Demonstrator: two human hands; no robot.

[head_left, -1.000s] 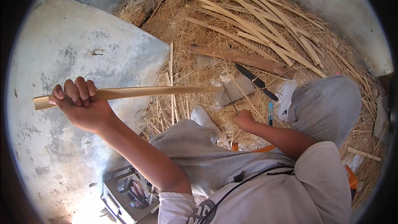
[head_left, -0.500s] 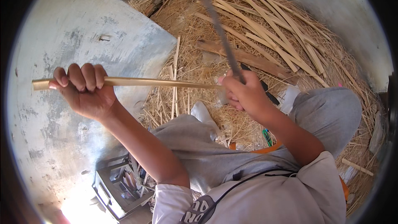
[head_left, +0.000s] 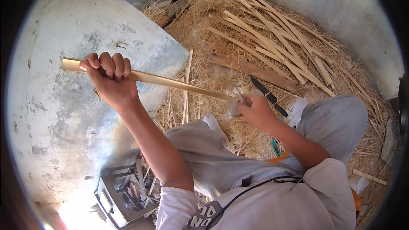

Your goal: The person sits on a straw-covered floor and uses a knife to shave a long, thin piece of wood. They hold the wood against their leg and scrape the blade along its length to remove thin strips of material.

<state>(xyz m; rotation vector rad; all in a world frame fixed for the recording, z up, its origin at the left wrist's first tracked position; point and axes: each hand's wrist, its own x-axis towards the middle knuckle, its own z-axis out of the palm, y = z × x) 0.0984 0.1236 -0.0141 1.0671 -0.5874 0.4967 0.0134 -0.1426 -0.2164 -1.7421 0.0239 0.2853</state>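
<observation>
My left hand (head_left: 115, 76), raised at the left in front of the wall, is closed around a long pale bamboo strip (head_left: 166, 81) near its upper end. From there the strip slopes down to the right. Its lower end meets my right hand (head_left: 255, 111), whose fingers are curled closed around a long-bladed knife (head_left: 244, 99). Only a short, blurred part of the knife shows beside the fist. Whether the right fingers also touch the strip cannot be made out.
Split bamboo strips (head_left: 281, 38) lie piled on shavings at the far right. A brown plank (head_left: 251, 68) and a flat black object (head_left: 265, 90) lie nearer. At lower left stands an open box (head_left: 128, 196) of scraps. The pale wall (head_left: 55, 115) borders the left.
My left hand and the strip's upper end moved right, tilting the strip more steeply. My right hand came slightly down and right. The long blade that stood upright above it no longer shows.
</observation>
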